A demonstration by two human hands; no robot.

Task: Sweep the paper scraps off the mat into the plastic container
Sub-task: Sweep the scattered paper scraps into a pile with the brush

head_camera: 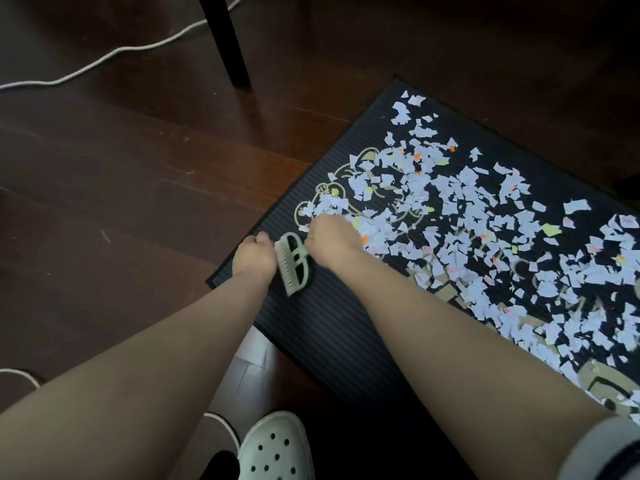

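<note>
Beside the brush, left hand and right hand curl, grips cannot be told; mat cropped

The mat is black and matt, rubbery-looking, ribbed in fine straight ridges, with a flat tan print. The paper scraps on it are thin, matt and ragged-edged. The brush has a smooth pale-green plastic body and a row of stiff pale bristles. The floor is dark wood boards with a soft sheen and a few light scratches. The clog looks like smooth moulded plastic or foam, pierced with round holes. The cord is white and matt.
</note>
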